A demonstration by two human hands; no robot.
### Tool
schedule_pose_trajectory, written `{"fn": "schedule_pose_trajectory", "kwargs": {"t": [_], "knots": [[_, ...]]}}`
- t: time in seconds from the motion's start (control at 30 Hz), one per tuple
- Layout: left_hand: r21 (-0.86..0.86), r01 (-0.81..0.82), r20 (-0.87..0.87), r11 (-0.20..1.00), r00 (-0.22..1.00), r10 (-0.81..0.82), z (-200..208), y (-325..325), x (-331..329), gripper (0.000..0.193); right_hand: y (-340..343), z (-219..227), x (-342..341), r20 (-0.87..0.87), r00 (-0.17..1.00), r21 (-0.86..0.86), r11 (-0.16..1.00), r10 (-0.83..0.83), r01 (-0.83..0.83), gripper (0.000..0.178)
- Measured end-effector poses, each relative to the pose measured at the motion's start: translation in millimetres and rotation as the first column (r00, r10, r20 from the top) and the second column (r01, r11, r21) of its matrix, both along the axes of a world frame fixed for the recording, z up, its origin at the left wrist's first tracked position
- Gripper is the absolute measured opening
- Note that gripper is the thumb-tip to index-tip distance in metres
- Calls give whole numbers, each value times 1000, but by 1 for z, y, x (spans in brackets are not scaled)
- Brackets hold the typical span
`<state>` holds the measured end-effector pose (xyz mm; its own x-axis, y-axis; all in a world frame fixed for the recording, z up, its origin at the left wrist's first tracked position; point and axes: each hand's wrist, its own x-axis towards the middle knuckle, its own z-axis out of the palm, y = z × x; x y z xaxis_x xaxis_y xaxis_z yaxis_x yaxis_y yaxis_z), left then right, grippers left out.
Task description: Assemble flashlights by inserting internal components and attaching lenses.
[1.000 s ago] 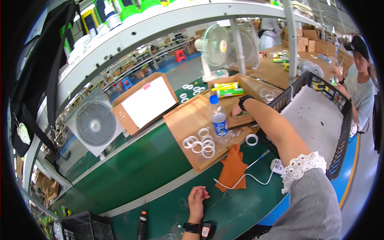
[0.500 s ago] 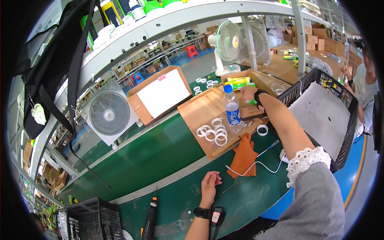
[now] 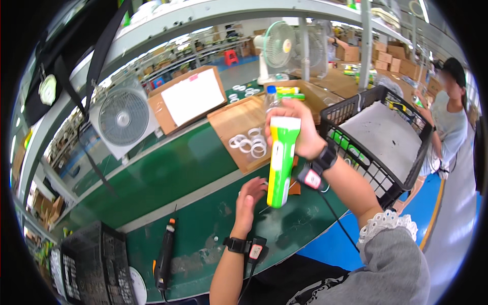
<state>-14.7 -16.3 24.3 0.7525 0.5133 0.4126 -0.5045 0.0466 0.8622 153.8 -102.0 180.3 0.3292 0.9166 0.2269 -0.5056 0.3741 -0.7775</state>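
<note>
A green, yellow and white flashlight is held up over the green bench by my right hand. Its wide white head points up and its narrow end down. My fingers wrap behind the head and are partly hidden. Just left of the flashlight's lower end is my left hand, with nothing in it and its fingers loosely spread. Behind my right hand a clear bottle with a blue cap is mostly covered. White rings lie in a loose pile on the wooden board.
A black electric screwdriver lies left on the bench. At the right stands a black crate; another black crate is lower left. More flashlights sit in a cardboard box behind. A co-worker is at the far right.
My right hand has come back from the cardboard box toward me with a flashlight in it. My left hand has risen slightly and its fingers have spread. The view has shifted.
</note>
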Motion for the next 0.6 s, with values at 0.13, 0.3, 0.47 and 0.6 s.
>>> {"fn": "schedule_pose_trajectory", "kwargs": {"t": [0.13, 0.3, 0.47, 0.6], "knots": [[-234, 453, -164, 860, 854, -494, 8, -8, -12, 68, 21, -36, -35, 101, 980, -52, 985, 170, -165, 45], [42, -88, -200, 995, 975, 94, 4, -2, -6, 49, 29, -23, -46, 985, -14, 169, 934, -174, 314, 34], [583, -582, -125, 566, 624, 771, 11, 1, -13, 42, 36, -46, -95, 881, -412, 393, 846, -233, 361, 31], [615, -632, 61, 471, 634, 771, 17, 16, -22, 28, 45, -51, -93, 859, -355, 453, 870, -369, 194, 25]]}}
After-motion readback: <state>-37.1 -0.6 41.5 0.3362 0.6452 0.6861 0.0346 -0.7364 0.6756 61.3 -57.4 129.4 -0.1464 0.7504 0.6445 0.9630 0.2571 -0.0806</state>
